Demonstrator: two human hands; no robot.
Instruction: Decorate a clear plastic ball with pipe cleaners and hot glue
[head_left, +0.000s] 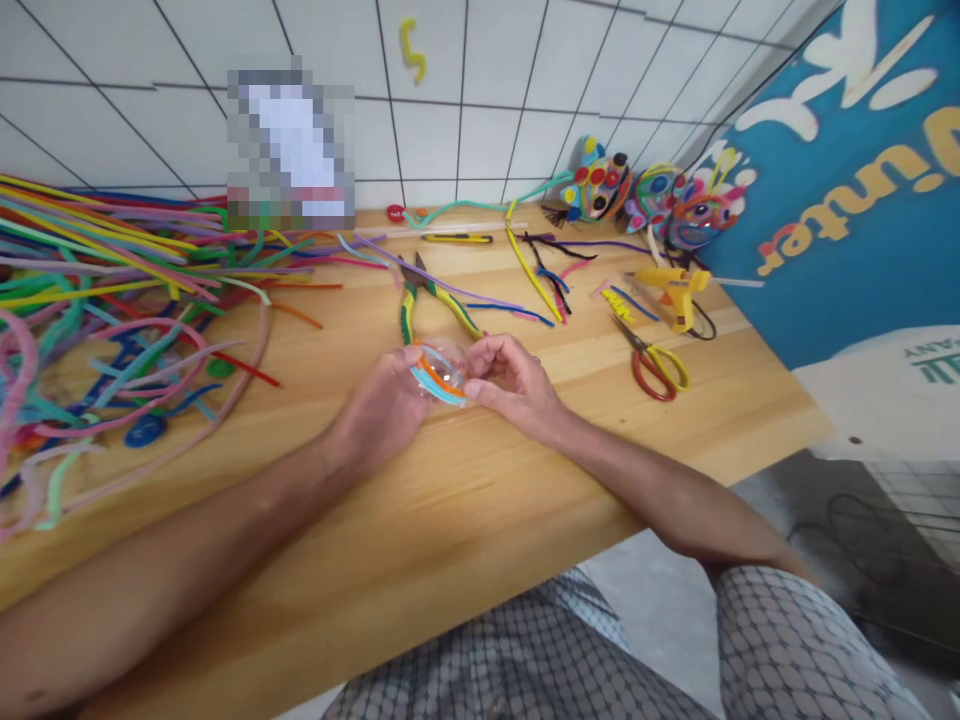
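Between my two hands is a clear plastic ball [450,362] with orange and light-blue pipe cleaners [433,382] curving across its surface. My left hand [386,405] is wrapped round its left side, thumb on the rim. With thumb and fingers bent in a pinch, my right hand [514,385] touches the right end of the strips. Just beyond the ball, pliers with green and yellow handles [420,280] lie with jaws pointing to the wall. Purple and blue pipe cleaners [514,312] lie behind my right hand.
Many coloured pipe cleaners [135,250] heap up at the left. On the right are scissors [651,362], a yellow glue gun [681,295] and decorated balls [600,190]. A yellow cutter knife [457,238] lies near the tiled wall [495,110].
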